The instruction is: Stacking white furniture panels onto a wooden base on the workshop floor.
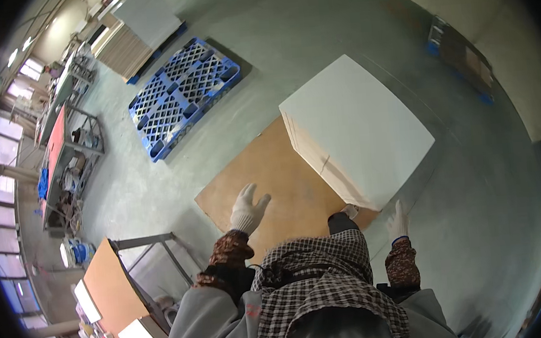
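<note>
Step in hand: judged a positioning step at the white stack (368,123); neither hand appears to hold anything.
Next move: a grip on the stack would call for both hands closing on opposite edges, the left crossing rightward first.
Left hand (246,210): white knit glove, well left of the stack, over the brown board (271,175); fingers spread, thumb apart; contact with the board cannot be told.
Right hand (398,223): white glove, just beside the stack's near corner; fingers extended, not clamped; contact with the stack cannot be told.
White stack, place: ahead of the wearer, immediately right of the brown board.
White stack, look: plain, pale, four-cornered top; left side tan to pinkish, with faint lines, perhaps sheet edges, and one dark mark partway along.
Brown board: flat, tan, left of the stack.
Shoe (351,211): at the stack's near corner.
Pallet (185,94): blue, latticed, beyond the stack to its left.
Bench (111,286): tan top, far left of the stack, wearer's side.
</note>
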`<action>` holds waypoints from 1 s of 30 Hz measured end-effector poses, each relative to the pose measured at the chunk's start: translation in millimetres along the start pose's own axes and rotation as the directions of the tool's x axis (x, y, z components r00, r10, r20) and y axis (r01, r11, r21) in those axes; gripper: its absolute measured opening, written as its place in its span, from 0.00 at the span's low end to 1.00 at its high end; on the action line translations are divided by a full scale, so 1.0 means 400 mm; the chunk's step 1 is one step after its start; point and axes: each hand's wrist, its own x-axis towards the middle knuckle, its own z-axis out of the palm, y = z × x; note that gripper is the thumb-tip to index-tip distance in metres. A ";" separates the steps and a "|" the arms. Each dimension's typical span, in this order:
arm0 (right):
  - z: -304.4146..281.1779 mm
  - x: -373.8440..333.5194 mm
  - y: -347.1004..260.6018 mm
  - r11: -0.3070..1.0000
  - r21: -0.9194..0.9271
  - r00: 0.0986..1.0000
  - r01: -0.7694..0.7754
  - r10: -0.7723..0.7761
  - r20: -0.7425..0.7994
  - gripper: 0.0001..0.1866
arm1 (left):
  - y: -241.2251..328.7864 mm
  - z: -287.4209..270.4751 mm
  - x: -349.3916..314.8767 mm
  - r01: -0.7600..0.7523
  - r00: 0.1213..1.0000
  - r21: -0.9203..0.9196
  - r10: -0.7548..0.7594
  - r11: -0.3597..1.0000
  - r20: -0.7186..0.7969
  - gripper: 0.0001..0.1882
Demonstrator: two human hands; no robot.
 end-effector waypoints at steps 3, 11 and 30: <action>0.039 0.032 -0.075 0.989 -0.026 0.987 -0.143 0.144 0.066 0.37 | 0.122 0.023 0.108 0.039 0.997 -0.013 -0.039 0.999 0.060 0.39; 0.089 0.077 -0.165 0.970 0.017 0.968 -0.242 0.240 0.076 0.46 | 0.314 0.104 0.504 -0.018 0.999 0.090 0.021 0.996 -0.030 0.44; 0.194 0.100 -0.252 0.885 0.334 0.933 -0.325 0.358 -0.040 0.41 | 0.356 0.105 0.946 0.081 0.838 0.000 -0.068 0.997 0.541 0.33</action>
